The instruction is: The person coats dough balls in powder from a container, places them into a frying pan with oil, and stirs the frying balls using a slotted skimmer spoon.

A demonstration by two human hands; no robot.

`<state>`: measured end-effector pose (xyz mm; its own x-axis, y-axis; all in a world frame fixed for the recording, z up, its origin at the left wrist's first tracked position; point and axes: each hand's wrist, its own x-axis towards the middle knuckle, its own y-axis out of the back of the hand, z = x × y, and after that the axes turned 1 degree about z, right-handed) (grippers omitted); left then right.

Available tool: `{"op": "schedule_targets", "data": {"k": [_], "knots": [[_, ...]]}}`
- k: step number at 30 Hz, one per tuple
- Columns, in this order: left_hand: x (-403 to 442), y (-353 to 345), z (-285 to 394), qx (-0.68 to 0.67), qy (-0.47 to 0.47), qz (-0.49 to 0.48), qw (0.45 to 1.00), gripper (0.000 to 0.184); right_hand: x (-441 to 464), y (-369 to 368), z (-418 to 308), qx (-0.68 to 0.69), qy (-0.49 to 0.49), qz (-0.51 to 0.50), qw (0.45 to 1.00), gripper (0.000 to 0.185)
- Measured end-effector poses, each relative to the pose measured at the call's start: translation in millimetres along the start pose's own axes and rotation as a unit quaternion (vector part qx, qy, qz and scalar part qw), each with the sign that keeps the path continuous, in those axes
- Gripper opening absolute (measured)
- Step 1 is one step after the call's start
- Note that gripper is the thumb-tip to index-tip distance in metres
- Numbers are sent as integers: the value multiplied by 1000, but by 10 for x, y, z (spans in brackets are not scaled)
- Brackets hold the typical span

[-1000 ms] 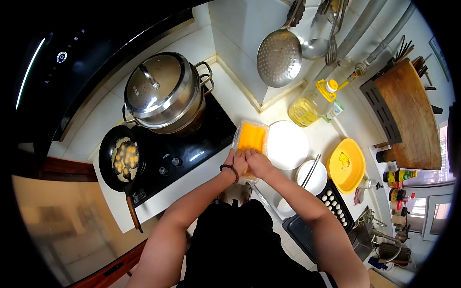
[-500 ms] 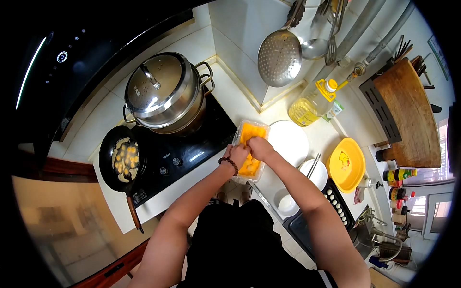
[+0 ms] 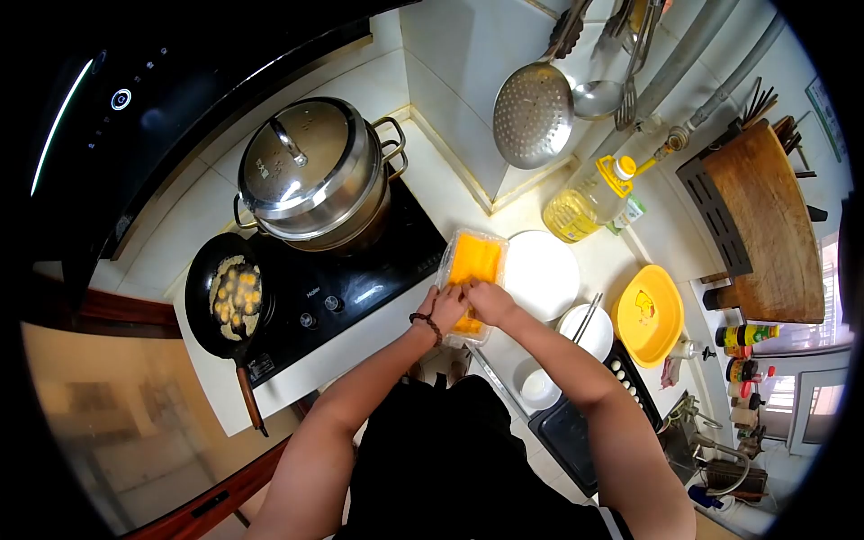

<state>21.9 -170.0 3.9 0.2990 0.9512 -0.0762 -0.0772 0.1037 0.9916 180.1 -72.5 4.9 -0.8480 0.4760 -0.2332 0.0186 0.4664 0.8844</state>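
Observation:
A clear plastic tray (image 3: 447, 261) at the counter's edge contains something bright orange, like a folded sheet (image 3: 477, 259); its exact kind I cannot make out. My left hand (image 3: 443, 310), with a dark bead bracelet at the wrist, is closed with its fingertips at the lower half of the orange sheet. Right beside it, my right hand (image 3: 489, 301) is also closed, its fingers pinching down on the same orange material. The two hands nearly touch, and they hide part of the tray's middle. A white plate (image 3: 543, 274) lies just right of the tray.
Left on the black cooktop (image 3: 360, 288) stand a lidded steamer pot (image 3: 310, 180) and a frying pan (image 3: 225, 337) holding small yellow rounds. An oil bottle (image 3: 580, 202), a yellow basin (image 3: 650, 315), a bowl with chopsticks (image 3: 589, 337) and a dark baking tray (image 3: 571, 441) are to the right.
Both hands have moved down toward the tray's near end. More of the orange surface shows above them and looks smoother. The camera view has shifted slightly.

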Motion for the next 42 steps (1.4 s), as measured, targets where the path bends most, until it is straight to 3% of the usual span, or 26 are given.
{"op": "schedule_targets", "data": {"k": [1,5,7,9,11,12,14,16,17,19,23,25,26,28,32,34,37,42], "knots": [[7,-35,-12,-14,6,43,999,26,42,10,43,24,17,3,1000,44],[38,44,-26,-60,35,15,998,26,221,250,130,5,-12,15,1000,35],[69,-39,-46,-3,0,-7,1000,27,235,400,100,21,-78,120,990,29],[22,-29,-16,-14,-10,-15,1000,30,248,344,145,10,-72,126,989,31],[-1,-57,-2,-26,-19,-25,999,35,187,310,109,-2,12,15,1000,38],[15,-165,-18,-40,-12,17,999,39,180,222,109,-1,-9,-42,999,59],[-18,-135,19,-56,-2,57,997,44,-5,243,-66,-35,7,-29,999,68],[-37,235,91,-37,5,-63,997,41,-96,222,-201,-118,1,-3,993,87],[-34,250,100,-37,5,-62,997,41,-121,193,-226,-119,2,-3,993,87],[-38,267,111,-75,29,-89,993,51,-136,150,-239,-135,7,54,989,80],[-47,120,99,-79,28,-68,994,50,-63,17,-89,-92,2,28,995,63],[-13,146,130,-114,80,-54,989,44,28,74,-1,-46,-11,37,998,46],[10,123,129,-114,80,-54,989,44,80,98,40,-45,-11,37,998,46],[50,57,123,-106,87,-23,990,39,171,168,94,-78,-82,123,986,36],[1,38,113,-97,63,-15,993,36,174,225,134,-25,-68,50,996,38],[-41,132,123,-109,67,-19,992,32,85,132,82,33,82,16,996,38],[-46,3,91,-63,50,-11,997,33,-20,24,-88,-11,41,80,996,35],[25,118,123,-70,75,-27,994,33,127,192,-79,18,-16,16,1000,31]]}}
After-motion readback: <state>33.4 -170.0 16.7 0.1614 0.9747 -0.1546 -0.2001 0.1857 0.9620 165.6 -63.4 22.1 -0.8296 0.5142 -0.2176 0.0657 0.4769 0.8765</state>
